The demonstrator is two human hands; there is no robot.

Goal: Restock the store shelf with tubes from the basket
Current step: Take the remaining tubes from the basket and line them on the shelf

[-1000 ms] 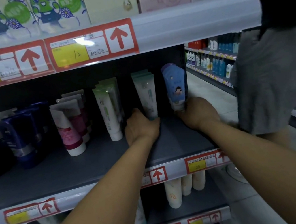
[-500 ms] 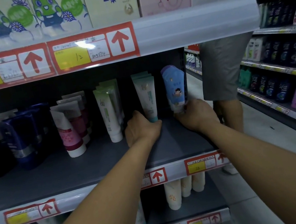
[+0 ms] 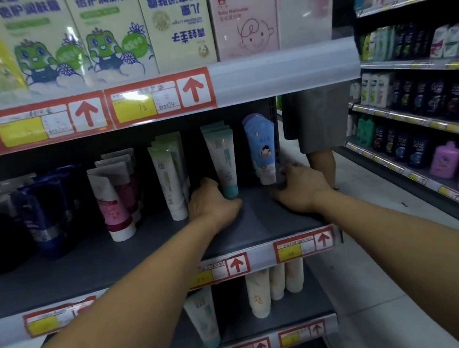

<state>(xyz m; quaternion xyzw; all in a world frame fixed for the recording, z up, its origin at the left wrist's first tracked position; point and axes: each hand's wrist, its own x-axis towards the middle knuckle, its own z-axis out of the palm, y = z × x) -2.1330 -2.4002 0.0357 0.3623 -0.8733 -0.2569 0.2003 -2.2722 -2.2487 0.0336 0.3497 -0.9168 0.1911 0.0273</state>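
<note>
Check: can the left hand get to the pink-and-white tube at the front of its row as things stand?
Probably yes. The left hand rests by the teal-capped tube; the pink-and-white tube stands further left, with bare shelf in front, though the green-and-white tube stands between.

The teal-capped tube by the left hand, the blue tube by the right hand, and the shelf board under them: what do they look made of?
Teal-capped tube: likely soft plastic, matte white, with a flat crimped top.
Blue tube: probably glossy plastic, printed, with a white cap.
Shelf board: looks like painted metal, dull dark grey, thin and flat; the material is a guess.
</note>
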